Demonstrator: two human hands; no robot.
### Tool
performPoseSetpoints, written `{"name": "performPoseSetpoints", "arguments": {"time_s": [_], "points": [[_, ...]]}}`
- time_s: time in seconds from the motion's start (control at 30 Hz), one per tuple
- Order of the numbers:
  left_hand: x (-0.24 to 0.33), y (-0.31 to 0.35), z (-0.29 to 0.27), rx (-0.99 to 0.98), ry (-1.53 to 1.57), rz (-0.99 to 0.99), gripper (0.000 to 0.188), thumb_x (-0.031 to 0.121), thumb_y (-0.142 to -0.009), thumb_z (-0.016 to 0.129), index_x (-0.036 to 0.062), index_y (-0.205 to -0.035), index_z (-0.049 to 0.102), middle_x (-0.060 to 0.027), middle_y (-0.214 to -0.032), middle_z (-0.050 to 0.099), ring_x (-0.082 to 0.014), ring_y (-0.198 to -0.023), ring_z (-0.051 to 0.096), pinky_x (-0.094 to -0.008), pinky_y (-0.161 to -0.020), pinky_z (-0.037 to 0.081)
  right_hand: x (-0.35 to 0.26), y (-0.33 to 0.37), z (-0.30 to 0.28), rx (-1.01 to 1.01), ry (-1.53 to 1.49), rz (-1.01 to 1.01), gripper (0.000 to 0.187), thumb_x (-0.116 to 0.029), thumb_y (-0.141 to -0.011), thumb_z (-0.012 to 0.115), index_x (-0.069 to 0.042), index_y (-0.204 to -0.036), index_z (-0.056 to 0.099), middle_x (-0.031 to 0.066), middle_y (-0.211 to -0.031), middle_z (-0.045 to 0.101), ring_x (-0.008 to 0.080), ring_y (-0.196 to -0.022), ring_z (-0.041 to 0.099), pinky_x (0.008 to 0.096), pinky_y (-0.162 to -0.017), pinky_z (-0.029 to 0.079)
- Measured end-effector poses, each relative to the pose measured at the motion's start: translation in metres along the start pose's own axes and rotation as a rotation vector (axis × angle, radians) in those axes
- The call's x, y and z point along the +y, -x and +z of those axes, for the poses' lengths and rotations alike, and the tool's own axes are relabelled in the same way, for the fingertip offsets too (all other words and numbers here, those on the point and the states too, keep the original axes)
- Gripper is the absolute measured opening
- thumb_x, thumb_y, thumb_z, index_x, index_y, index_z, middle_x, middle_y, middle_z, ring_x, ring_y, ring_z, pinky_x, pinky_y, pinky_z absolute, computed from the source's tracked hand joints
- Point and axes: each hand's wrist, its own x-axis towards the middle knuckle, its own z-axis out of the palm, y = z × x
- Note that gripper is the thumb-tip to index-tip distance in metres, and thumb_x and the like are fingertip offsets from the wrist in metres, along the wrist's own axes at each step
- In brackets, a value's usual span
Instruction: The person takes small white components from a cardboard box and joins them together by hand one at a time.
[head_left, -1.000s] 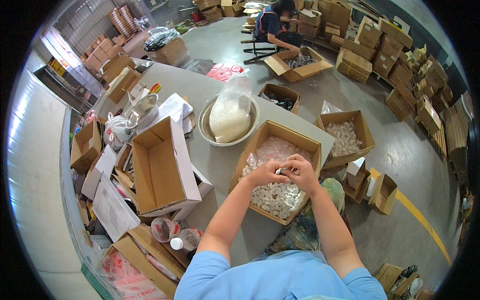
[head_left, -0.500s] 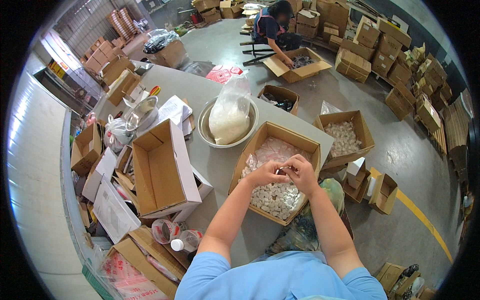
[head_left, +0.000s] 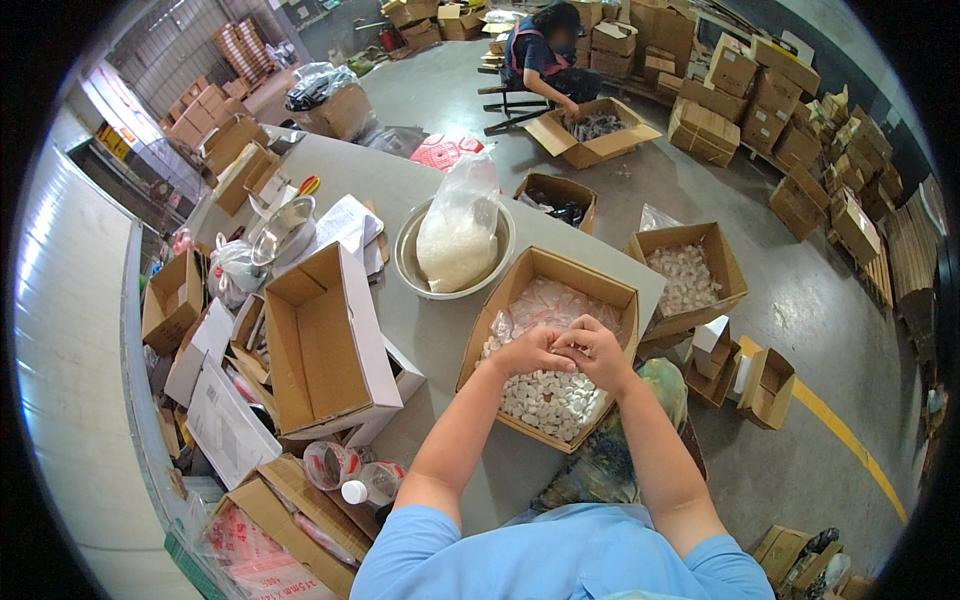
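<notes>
An open cardboard box [head_left: 597,270] stands at the table's near right part. In its near part lie many small white pieces [head_left: 548,403], and clear plastic bags with reddish marks [head_left: 562,300] fill its far part. Above the pieces, my left hand [head_left: 532,351] and my right hand [head_left: 597,353] meet with fingertips pinched together. Whatever sits between the fingers is too small and covered to name. Both hands are closed, thumbs toward each other.
Left of the box are a metal bowl [head_left: 408,262] with a bag of white material [head_left: 460,240], an open carton [head_left: 318,340] and plastic bottles [head_left: 375,483]. A carton of small wrapped pieces [head_left: 683,275] stands to the right. Across the floor a person [head_left: 540,60] reaches into a box [head_left: 590,150].
My right hand has dropped slightly and its fingers have closed in against my left hand. The gap between the hands has narrowed.
</notes>
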Motion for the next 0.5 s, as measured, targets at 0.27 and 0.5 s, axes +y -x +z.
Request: {"name": "performPoseSetpoints", "arguments": {"time_s": [0.27,0.5], "points": [[0.004,-0.001,0.002,-0.031,0.042,-0.012,0.039,0.028,-0.079,0.074,0.0044,-0.106,0.06,0.0046,-0.089,0.058,-0.0039,-0.078,0.05,-0.0199,-0.067,0.043,0.0,0.002,-0.002,-0.013,-0.114,0.184,0.015,-0.001,-0.074,0.068,-0.005,-0.088,0.067,0.0068,-0.093,0.053,0.0221,-0.09,0.056,0.0314,-0.08,0.046],[-0.01,-0.005,-0.003,0.017,0.133,-0.02,0.042,0.034,-0.085,0.067,0.0065,-0.114,0.054,0.0046,-0.087,0.055,-0.0033,-0.078,0.049,-0.0192,-0.067,0.042,-0.01,0.004,0.004,0.033,0.235,-0.066,0.015,-0.003,-0.07,0.07,-0.006,-0.084,0.066,0.0104,-0.1,0.054,0.0293,-0.098,0.053,0.0381,-0.086,0.044]]}}
